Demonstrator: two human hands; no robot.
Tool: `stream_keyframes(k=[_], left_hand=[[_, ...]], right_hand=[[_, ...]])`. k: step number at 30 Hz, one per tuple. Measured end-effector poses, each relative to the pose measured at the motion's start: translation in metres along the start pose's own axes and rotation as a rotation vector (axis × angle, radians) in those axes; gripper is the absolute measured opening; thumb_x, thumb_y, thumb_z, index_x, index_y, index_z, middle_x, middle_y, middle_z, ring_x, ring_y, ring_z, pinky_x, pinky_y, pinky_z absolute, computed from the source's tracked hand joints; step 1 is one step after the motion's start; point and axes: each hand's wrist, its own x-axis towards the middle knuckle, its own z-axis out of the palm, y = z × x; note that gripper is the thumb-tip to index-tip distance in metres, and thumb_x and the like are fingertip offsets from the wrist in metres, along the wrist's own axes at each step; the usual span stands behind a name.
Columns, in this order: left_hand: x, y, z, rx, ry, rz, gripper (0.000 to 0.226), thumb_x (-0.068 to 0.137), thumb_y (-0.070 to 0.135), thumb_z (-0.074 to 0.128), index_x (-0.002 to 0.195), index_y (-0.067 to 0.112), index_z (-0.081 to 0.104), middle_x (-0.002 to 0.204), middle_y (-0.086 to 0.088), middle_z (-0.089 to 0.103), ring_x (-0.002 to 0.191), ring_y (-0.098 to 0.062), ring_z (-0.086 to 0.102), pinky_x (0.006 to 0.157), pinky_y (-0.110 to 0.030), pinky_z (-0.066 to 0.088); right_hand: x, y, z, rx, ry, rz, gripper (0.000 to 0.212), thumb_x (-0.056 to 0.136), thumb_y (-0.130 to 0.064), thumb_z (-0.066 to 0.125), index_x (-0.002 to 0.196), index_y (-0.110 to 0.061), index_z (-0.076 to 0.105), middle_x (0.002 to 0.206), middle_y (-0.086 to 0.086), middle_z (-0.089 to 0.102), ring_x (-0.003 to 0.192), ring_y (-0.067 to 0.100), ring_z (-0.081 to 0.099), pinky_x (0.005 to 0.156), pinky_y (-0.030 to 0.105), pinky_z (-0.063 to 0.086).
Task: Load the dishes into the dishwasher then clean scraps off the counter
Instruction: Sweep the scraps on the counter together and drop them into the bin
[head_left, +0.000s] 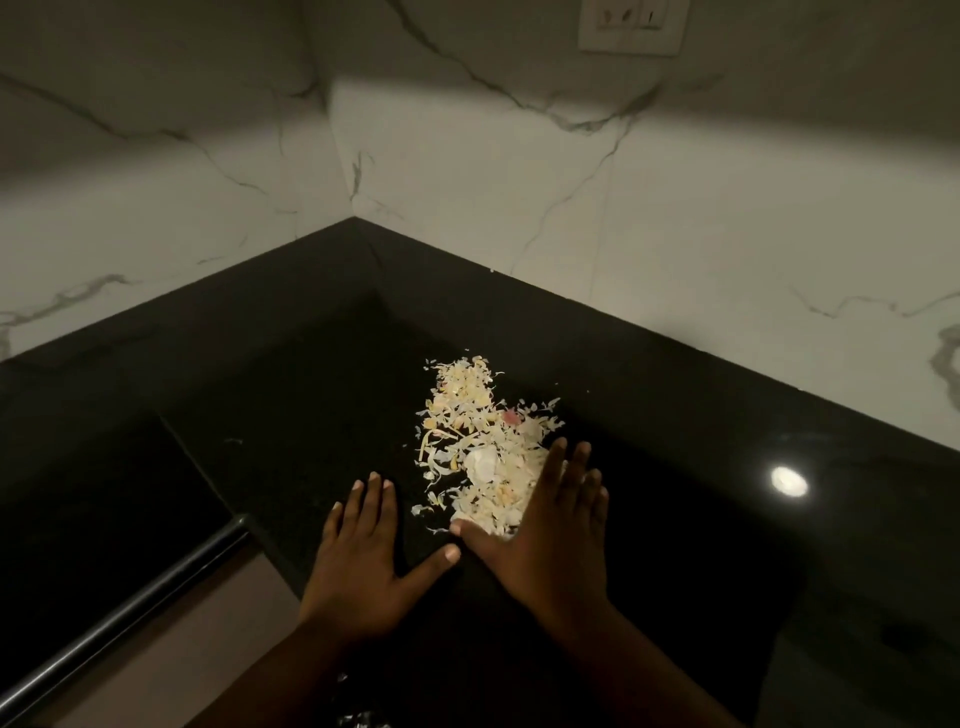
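Note:
A pile of pale, shredded food scraps (475, 431) lies on the black counter (311, 374) in a corner. My left hand (366, 551) rests flat on the counter just left of the pile's near end, fingers apart, holding nothing. My right hand (553, 530) lies palm down on the right near edge of the pile, fingers together and pointing away, its thumb touching the nearest scraps. The two thumbs almost meet below the pile. No dishes or dishwasher are in view.
White marble-pattern walls (571, 208) enclose the counter at the back and left. A wall socket (631, 26) sits high on the right wall. A dark bar handle (130, 613) runs below the counter edge at lower left. A lamp reflection (789, 480) shines on the right.

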Motion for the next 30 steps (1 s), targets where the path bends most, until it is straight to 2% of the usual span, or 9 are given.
stream_keyframes(k=[7, 15, 18, 20, 22, 23, 24, 26, 30], left_hand=[[0.002, -0.001, -0.003, -0.009, -0.024, 0.006, 0.121, 0.056, 0.096, -0.008, 0.148, 0.018, -0.018, 0.147, 0.002, -0.034, 0.137, -0.011, -0.030, 0.115, -0.035, -0.015], [0.003, -0.001, -0.004, 0.019, -0.080, 0.003, 0.118, 0.053, 0.097, -0.010, 0.140, 0.018, -0.028, 0.147, 0.000, -0.036, 0.135, -0.014, -0.035, 0.112, -0.036, -0.020], [0.007, -0.004, -0.004, 0.008, -0.107, 0.003, 0.118, 0.052, 0.098, -0.008, 0.139, 0.020, -0.030, 0.146, 0.001, -0.038, 0.136, -0.015, -0.035, 0.113, -0.037, -0.020], [0.008, -0.004, -0.004, 0.007, -0.122, 0.004, 0.118, 0.053, 0.099, -0.006, 0.138, 0.021, -0.031, 0.146, 0.001, -0.039, 0.136, -0.015, -0.036, 0.114, -0.038, -0.019], [0.009, -0.004, -0.003, 0.011, -0.144, -0.005, 0.119, 0.048, 0.100, -0.009, 0.135, 0.022, -0.033, 0.145, 0.001, -0.040, 0.135, -0.015, -0.037, 0.115, -0.039, -0.018], [0.011, -0.004, -0.003, 0.019, -0.157, -0.009, 0.120, 0.045, 0.100, -0.011, 0.134, 0.021, -0.034, 0.144, 0.000, -0.041, 0.135, -0.016, -0.037, 0.115, -0.039, -0.018], [0.012, -0.005, -0.003, 0.026, -0.168, -0.013, 0.122, 0.042, 0.100, -0.013, 0.133, 0.021, -0.034, 0.145, 0.000, -0.041, 0.135, -0.016, -0.037, 0.115, -0.039, -0.018], [0.015, -0.006, -0.003, 0.033, -0.183, -0.015, 0.125, 0.039, 0.100, -0.016, 0.133, 0.020, -0.035, 0.145, -0.001, -0.041, 0.135, -0.017, -0.038, 0.115, -0.038, -0.019], [0.016, -0.006, -0.002, 0.037, -0.181, -0.009, 0.126, 0.037, 0.099, -0.019, 0.133, 0.019, -0.037, 0.141, 0.001, -0.045, 0.132, -0.017, -0.041, 0.107, -0.029, -0.027]], right_hand=[[-0.016, 0.033, -0.003, -0.134, -0.055, -0.020, 0.144, 0.044, -0.104, 0.029, 0.132, -0.021, -0.048, 0.141, 0.011, -0.050, 0.135, 0.035, -0.037, 0.113, 0.049, -0.017], [0.028, 0.005, -0.002, -0.076, -0.039, -0.110, 0.144, 0.043, -0.101, 0.037, 0.144, -0.025, -0.032, 0.152, 0.011, -0.034, 0.144, 0.035, -0.017, 0.114, 0.045, -0.007], [0.062, 0.006, -0.027, -0.042, 0.010, -0.216, 0.127, 0.054, -0.099, 0.030, 0.151, -0.027, -0.008, 0.158, 0.007, -0.021, 0.146, 0.031, -0.006, 0.115, 0.048, 0.005], [0.106, 0.000, -0.041, 0.022, -0.104, -0.314, 0.106, 0.064, -0.093, 0.031, 0.148, -0.030, 0.020, 0.160, 0.006, 0.007, 0.145, 0.028, 0.015, 0.115, 0.052, 0.021], [0.153, -0.014, -0.043, 0.074, -0.246, -0.436, 0.090, 0.072, -0.089, 0.032, 0.136, -0.027, 0.043, 0.147, 0.006, 0.040, 0.125, 0.019, 0.047, 0.103, 0.049, 0.043], [0.174, -0.022, -0.040, 0.077, -0.297, -0.487, 0.081, 0.077, -0.083, 0.036, 0.131, -0.024, 0.050, 0.137, 0.005, 0.049, 0.114, 0.014, 0.053, 0.097, 0.043, 0.048], [0.192, -0.030, -0.034, 0.059, -0.327, -0.524, 0.070, 0.083, -0.073, 0.042, 0.129, -0.021, 0.052, 0.132, 0.005, 0.053, 0.111, 0.012, 0.054, 0.096, 0.035, 0.047], [0.223, -0.043, -0.020, 0.006, -0.353, -0.598, 0.055, 0.091, -0.055, 0.049, 0.133, -0.018, 0.051, 0.138, 0.006, 0.050, 0.123, 0.015, 0.048, 0.096, 0.026, 0.036], [0.259, -0.056, -0.001, 0.035, -0.498, -0.581, 0.049, 0.096, -0.044, 0.047, 0.137, -0.017, 0.049, 0.147, 0.007, 0.042, 0.136, 0.021, 0.036, 0.100, 0.029, 0.028]])
